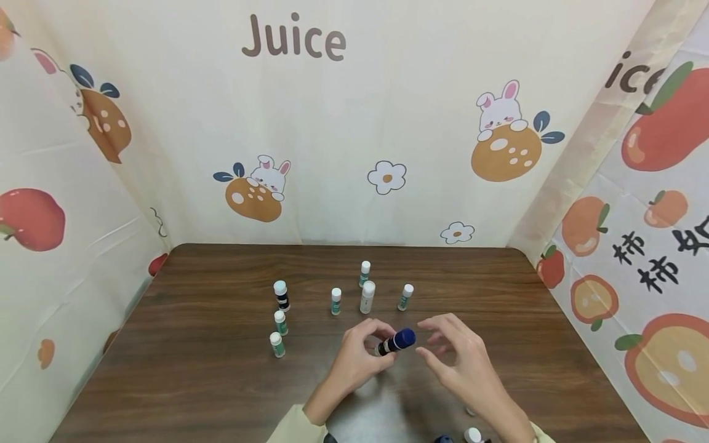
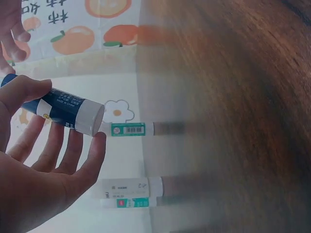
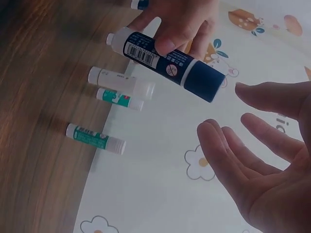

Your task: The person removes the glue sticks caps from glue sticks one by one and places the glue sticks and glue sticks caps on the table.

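My left hand (image 1: 357, 360) grips a dark blue glue stick (image 1: 389, 344) between thumb and fingers, tilted with its blue cap toward the right. In the left wrist view its white base (image 2: 90, 116) points away from the palm, and printed text shows on the label. My right hand (image 1: 468, 363) is just right of the blue cap (image 3: 204, 81), thumb and fingers apart and loosely bent. A gap shows between its fingertips and the cap in the right wrist view. The glue stick is held above the table (image 1: 210, 381).
Behind the hands stand a white glue stick (image 1: 367, 299) and small green ones, among them one at the right (image 1: 406, 298). Left, a dark white-capped stick (image 1: 281, 296) and two green ones form a row. A white cap (image 1: 472, 435) shows at the bottom edge, partly cut off.
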`<state>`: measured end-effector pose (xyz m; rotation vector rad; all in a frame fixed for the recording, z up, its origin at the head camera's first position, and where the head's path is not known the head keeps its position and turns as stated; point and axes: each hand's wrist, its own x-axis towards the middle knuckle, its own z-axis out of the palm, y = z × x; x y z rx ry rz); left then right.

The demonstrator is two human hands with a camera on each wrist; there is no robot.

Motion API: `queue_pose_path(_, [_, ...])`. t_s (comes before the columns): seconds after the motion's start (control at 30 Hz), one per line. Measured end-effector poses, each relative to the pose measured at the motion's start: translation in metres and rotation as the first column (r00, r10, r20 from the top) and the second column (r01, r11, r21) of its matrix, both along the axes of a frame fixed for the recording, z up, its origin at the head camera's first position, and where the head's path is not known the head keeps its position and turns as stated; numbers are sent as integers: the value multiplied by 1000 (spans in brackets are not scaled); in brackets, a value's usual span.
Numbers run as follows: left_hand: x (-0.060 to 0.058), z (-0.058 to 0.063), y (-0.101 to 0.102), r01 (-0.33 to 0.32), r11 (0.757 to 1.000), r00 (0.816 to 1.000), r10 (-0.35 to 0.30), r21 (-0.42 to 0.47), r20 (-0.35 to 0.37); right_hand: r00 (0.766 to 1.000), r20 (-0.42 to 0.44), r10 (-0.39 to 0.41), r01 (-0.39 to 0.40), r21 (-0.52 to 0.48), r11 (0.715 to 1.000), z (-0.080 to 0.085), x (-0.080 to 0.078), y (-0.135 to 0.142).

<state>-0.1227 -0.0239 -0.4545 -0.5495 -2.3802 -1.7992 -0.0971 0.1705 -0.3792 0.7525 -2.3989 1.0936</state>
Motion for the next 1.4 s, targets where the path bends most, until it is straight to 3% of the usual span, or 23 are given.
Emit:
queue_pose_path(0.27, [8,6,0,-8,1000,998,6,-31,-61,997,16,81,-81,0,997,-3,-1,-9])
queue_pose_path(0.63, [15,13,-3,-43,997,990,33,-68,-139,992,16,121,-122,11,993,-6,-1,-17])
queue_pose_path(1.0, [17,18,-8,-62,995,970,41,-81,-241,985,0,172,-172,-24,985,-9,-2,-21])
queue_pose_path(1.4, [18,19,-13,-31,994,975,7,-103,-223,976,-8,216,-216,-48,975,-8,-1,-21])
